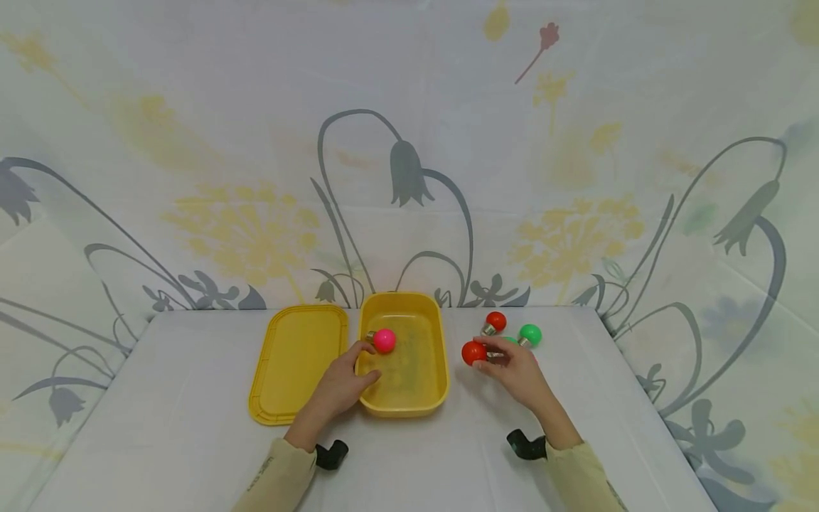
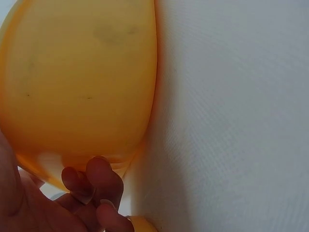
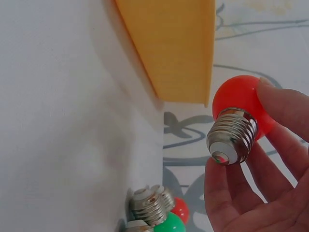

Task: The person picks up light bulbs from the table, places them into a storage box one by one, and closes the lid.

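Note:
In the head view my right hand [image 1: 514, 368] holds a red light bulb [image 1: 474, 353] above the table, right of the yellow box. The right wrist view shows the thumb and fingers on its red globe [image 3: 236, 94], with the metal screw base exposed. My left hand [image 1: 340, 382] grips the left rim of the yellow box [image 1: 403, 411]; in the left wrist view its fingers [image 2: 104, 179] curl at the box's wall. Inside the box, near that hand, lies a pink bulb [image 1: 384, 340]. Beyond the right hand sit another red bulb [image 1: 495, 321] and a green bulb [image 1: 530, 334], others partly hidden.
A yellow lid [image 1: 301, 363] lies flat on the white table, left of the box. Behind the table hangs a flower-printed cloth [image 1: 358, 235]. Black curved pieces [image 1: 527, 445] stick out at both wrists.

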Demonstrator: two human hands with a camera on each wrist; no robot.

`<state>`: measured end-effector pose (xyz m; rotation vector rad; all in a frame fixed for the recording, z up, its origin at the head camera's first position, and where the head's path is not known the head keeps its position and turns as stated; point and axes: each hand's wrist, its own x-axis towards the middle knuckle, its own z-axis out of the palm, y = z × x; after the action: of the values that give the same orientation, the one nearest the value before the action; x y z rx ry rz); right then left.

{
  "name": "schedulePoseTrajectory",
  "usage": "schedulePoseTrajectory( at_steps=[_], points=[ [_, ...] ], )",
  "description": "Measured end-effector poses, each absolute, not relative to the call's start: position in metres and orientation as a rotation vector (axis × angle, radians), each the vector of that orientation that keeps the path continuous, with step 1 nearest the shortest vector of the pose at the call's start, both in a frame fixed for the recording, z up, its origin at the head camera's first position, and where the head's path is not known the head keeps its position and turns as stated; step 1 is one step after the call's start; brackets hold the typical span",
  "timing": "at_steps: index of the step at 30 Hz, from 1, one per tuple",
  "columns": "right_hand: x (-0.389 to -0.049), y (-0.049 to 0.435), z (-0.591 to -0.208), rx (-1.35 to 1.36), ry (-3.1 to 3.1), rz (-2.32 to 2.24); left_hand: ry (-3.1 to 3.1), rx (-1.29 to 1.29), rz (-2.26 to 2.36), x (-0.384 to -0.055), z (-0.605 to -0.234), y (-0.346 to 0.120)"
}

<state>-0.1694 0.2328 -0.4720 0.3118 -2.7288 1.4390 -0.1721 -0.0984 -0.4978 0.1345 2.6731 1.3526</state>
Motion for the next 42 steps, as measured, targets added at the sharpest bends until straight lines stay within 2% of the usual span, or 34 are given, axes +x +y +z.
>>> schedulePoseTrajectory(
  at_steps=[42],
  points=[
    [-0.188,0.208,-0.456,0.340,-2.699,1.590,2.692,0.135,1.320,-0.172,-0.495,-0.096]
  ],
)
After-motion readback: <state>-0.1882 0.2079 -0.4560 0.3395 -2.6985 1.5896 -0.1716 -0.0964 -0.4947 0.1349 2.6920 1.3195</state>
